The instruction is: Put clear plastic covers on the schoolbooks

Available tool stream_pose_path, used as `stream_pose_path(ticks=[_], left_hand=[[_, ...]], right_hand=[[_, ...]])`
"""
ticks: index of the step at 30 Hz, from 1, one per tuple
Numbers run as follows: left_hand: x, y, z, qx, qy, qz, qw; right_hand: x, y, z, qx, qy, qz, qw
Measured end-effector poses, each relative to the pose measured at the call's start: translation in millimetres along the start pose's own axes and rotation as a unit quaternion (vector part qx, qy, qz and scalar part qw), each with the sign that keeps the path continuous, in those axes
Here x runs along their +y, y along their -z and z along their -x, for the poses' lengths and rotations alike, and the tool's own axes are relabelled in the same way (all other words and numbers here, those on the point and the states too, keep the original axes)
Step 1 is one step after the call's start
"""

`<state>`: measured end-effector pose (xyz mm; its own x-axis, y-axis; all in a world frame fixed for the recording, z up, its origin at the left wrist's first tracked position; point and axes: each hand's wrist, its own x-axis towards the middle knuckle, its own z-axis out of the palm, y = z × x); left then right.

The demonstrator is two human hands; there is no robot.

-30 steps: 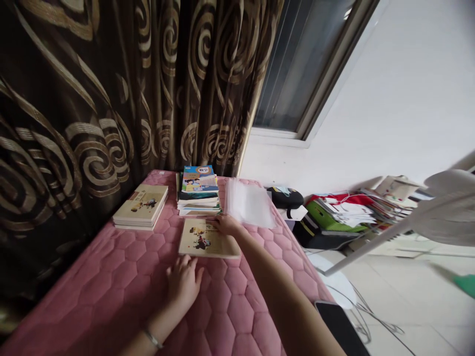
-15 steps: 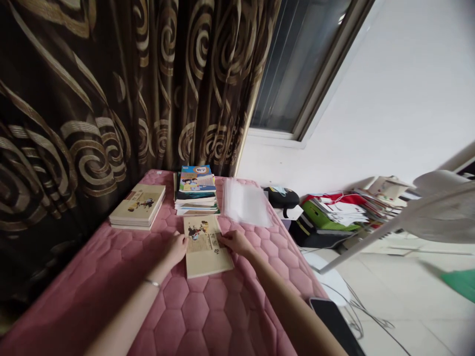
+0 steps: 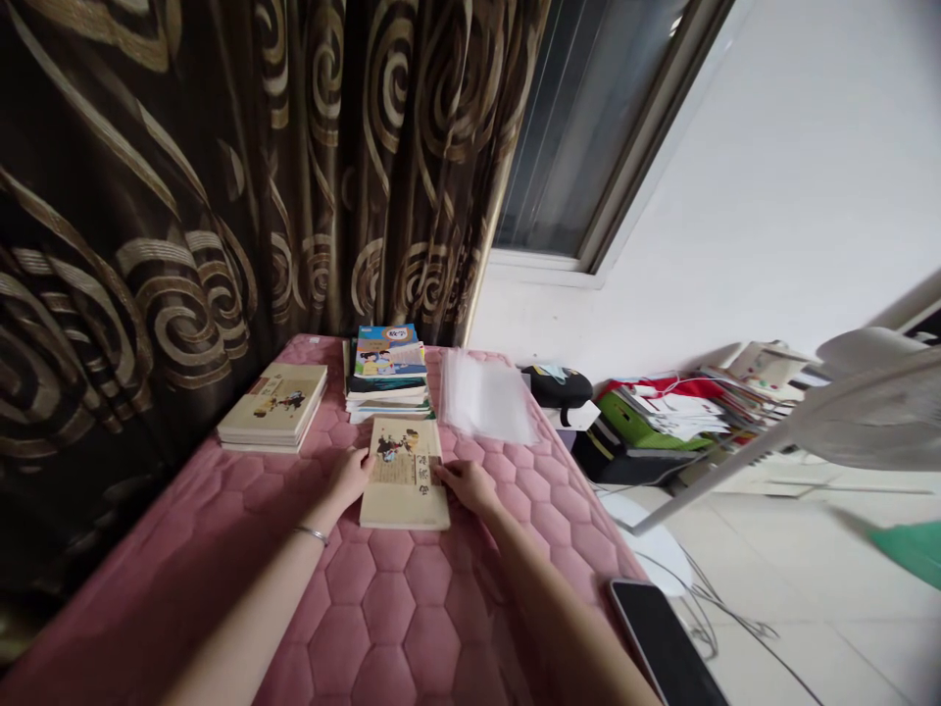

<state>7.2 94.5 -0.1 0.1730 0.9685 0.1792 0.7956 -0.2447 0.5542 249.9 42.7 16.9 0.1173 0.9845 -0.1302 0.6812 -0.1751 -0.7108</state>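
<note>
A cream-covered book (image 3: 403, 495) with a small painted picture and dark lettering lies in front of me on the pink quilted surface (image 3: 386, 613). My left hand (image 3: 350, 478) grips its left edge, fingers closed. On the opposite edge, my right hand (image 3: 469, 484) holds the book between thumb and fingers. Just behind it is a pile of schoolbooks (image 3: 389, 387), topped by a blue illustrated one. A stack of similar cream books (image 3: 272, 407) sits to the left. Right of the pile lie clear plastic sheets (image 3: 486, 397).
A phone or tablet (image 3: 658, 632) with a dark screen lies at the right edge of the quilted surface. Beyond that edge stand a white fan (image 3: 874, 402), trailing cables and heaped papers (image 3: 672, 412). A patterned curtain (image 3: 294, 176) hangs along the left and back.
The book has turned slightly clockwise and moved a little away from me, so it now lies straighter. Both hands have stayed on its edges.
</note>
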Motion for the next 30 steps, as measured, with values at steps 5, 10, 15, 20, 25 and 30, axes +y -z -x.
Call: stream_pose_path(ticks=[5,10,15,20,25,30], left_hand=[[12.5,10.5,29.9,0.043,-0.012,-0.004,0.999],[30.8,2.7,79.6,0.060,-0.138,-0.042,0.988],[41.3,-9.4,106.7,0.098,-0.102,-0.073,0.987],[48.0,-5.3,107.4,0.072,-0.050,-0.111,0.990],[34.1,7.4,105.5,0.056,-0.046,-0.135,0.988],[6.5,23.0,102.1,0.033,-0.058,-0.130,0.989]], right_hand=[[0.3,-2.2,3.3,0.047,-0.003,0.001,0.999],[-2.9,-20.1,37.5,0.123,0.085,0.045,0.988],[-12.2,-41.5,80.0,0.111,0.087,0.107,0.984],[-14.7,-45.8,87.2,0.122,0.103,0.124,0.979],[0.4,-31.3,83.7,0.117,0.118,0.138,0.976],[26.8,-11.1,79.8,0.080,0.155,0.131,0.976]])
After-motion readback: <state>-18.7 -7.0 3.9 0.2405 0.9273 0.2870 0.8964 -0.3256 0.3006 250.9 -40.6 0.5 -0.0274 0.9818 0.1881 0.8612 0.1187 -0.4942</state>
